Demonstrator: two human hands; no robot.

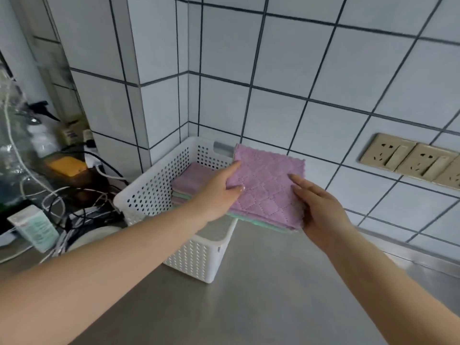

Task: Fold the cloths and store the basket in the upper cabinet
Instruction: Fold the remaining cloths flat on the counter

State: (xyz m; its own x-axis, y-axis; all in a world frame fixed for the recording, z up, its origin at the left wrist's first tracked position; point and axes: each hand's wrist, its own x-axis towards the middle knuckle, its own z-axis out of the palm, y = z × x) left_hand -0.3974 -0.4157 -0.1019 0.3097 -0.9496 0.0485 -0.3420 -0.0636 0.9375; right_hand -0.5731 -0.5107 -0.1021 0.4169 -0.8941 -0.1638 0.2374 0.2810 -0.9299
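A white perforated basket (154,192) stands on the steel counter in the tiled corner. Inside it lies a pile of folded pink and green cloths (190,181). Above the basket's right rim I hold a second stack of folded cloths (267,188), pink on top with green layers showing beneath. My left hand (219,195) grips the stack's left edge, thumb on top. My right hand (321,212) holds its right side, thumb on top and fingers hidden under the stack. The upper cabinet is out of view.
The steel counter (261,295) stretches toward me. Left of the basket are tangled cables (74,207), a spray bottle (41,130), a yellow sponge (67,165) and a small carton (34,227). Wall sockets (410,158) sit at the right.
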